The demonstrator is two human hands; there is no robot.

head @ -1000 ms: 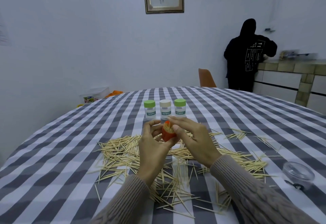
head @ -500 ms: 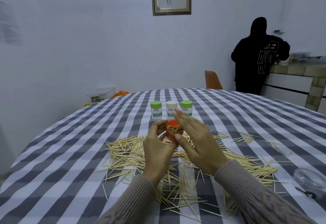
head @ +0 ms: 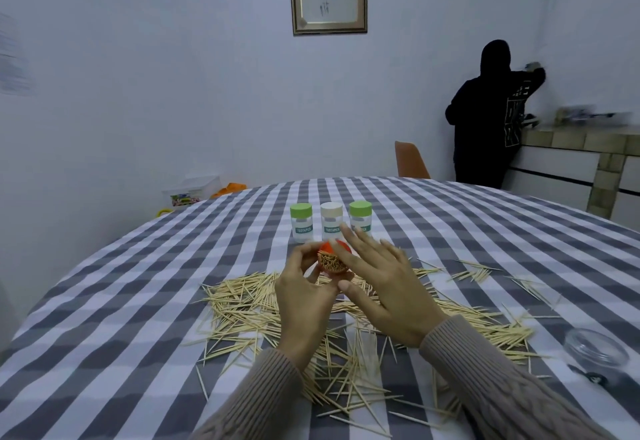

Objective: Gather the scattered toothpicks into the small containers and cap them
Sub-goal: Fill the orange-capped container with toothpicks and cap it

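My left hand (head: 304, 297) grips a small orange container (head: 333, 259) above the table, tilted so its open mouth faces me and shows it packed with toothpicks. My right hand (head: 384, 287) is beside it with straight, spread fingers, the thumb under the container and the fingertips at its far rim. Scattered toothpicks (head: 249, 304) lie in a wide heap on the checked tablecloth below both hands. Three capped toothpick containers stand in a row behind: green-capped (head: 301, 222), cream-capped (head: 331, 221) and green-capped (head: 360, 217).
A clear round lid (head: 596, 352) lies at the table's right edge. An orange chair (head: 410, 160) stands beyond the table. A person in black (head: 491, 117) stands at a tiled counter at the back right. A plastic box (head: 192, 191) sits at the far left.
The orange container has been tipped so its filled mouth faces me. My right hand's fingers have straightened and spread alongside it. The view has shifted slightly.
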